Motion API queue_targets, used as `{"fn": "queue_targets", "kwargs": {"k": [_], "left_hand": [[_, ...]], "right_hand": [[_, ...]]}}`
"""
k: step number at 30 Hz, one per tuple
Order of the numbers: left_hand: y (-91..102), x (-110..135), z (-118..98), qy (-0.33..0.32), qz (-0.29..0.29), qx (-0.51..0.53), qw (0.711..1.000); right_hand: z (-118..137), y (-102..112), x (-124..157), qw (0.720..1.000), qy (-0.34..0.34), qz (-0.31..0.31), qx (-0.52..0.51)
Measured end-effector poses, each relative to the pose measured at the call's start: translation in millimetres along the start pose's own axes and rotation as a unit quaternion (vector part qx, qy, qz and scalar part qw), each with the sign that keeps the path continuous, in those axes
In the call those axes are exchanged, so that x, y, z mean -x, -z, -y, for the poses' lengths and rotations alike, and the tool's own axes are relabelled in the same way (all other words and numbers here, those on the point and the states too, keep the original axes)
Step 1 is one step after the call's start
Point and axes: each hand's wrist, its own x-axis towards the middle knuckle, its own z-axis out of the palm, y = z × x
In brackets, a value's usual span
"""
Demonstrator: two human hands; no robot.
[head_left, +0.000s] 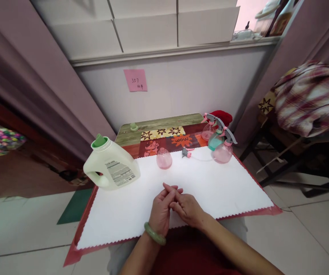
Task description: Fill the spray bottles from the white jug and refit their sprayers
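Nearest, both forearms rise from the lower edge and converge over the near edge of the white scalloped mat (pixel 124 217). The left forearm stands more upright, a green bangle (pixel 155 233) around its wrist; the right one slants in from the lower right. The left hand (pixel 161 210) and right hand (pixel 189 211) meet at the fingers, which are relaxed, nearly straight and loosely crossed over one another, released from every object. The thumbs lie toward each other on top, and the wrists stay apart.

Past the fingertips, near but untouched, a pink bottle body (pixel 164 159) stands upright with its neck uncapped. To the left is a pale green jug (pixel 118 162), upright, with a green spout in its mouth. Just right of the bottle body, a grey-and-pink trigger sprayer head (pixel 186 152) lies on the mat, its clear tube reaching rightward toward three spray bottles (pixel 222 153), two pink and one teal between them, all with sprayer heads fitted.

Farther back, a green cap (pixel 134 126) sits on the patterned tablecloth (pixel 164 131). Beyond, a pink note (pixel 136 80) marked "357" is stuck on the wall (pixel 181 84).
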Motion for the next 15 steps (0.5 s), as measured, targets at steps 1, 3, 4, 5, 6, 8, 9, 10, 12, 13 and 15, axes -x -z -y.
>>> {"fn": "queue_targets", "kwargs": {"k": [1,3,4,5,6,8,9,10,12,13,15], "left_hand": [[1.4,0.0,2.3,0.000,-0.009,0.011,1.000],[5.5,-1.6,4.5,-0.010,-0.033,0.028,0.999],[8.6,-3.6,4.0,-0.022,-0.049,0.035,0.998],[12.7,-6.8,2.1,-0.037,-0.065,0.043,0.996],[17.7,-11.3,-1.0,-0.061,-0.081,0.049,0.994],[29.5,-24.8,-10.1,-0.137,-0.115,0.039,0.983],[35.7,-33.7,-15.1,-0.184,-0.133,0.016,0.974],[41.5,-43.7,-19.6,-0.230,-0.150,-0.021,0.961],[50.1,-65.9,-25.4,-0.279,-0.169,-0.101,0.940],[52.2,-77.4,-26.2,-0.282,-0.174,-0.121,0.936],[51.7,-99.6,-23.4,-0.283,-0.187,-0.163,0.926]], "right_hand": [[1.5,-1.7,1.5,1.000,-0.003,0.002,0.016],[5.0,-6.5,5.4,0.999,-0.011,0.006,0.040],[5.9,-9.6,8.0,0.999,-0.012,0.010,0.047],[5.5,-12.7,10.7,0.999,-0.011,0.013,0.050],[3.7,-15.1,13.2,0.999,-0.010,0.014,0.047],[-4.7,-14.4,15.0,0.999,-0.010,-0.012,0.028],[-10.9,-9.6,13.1,0.999,-0.014,-0.040,0.018],[-17.8,-1.3,8.5,0.997,-0.021,-0.079,0.014],[-32.2,25.1,-8.6,0.984,-0.041,-0.167,0.036],[-39.0,41.5,-20.7,0.977,-0.054,-0.199,0.059],[-50.7,74.3,-48.9,0.963,-0.101,-0.217,0.125]]}}
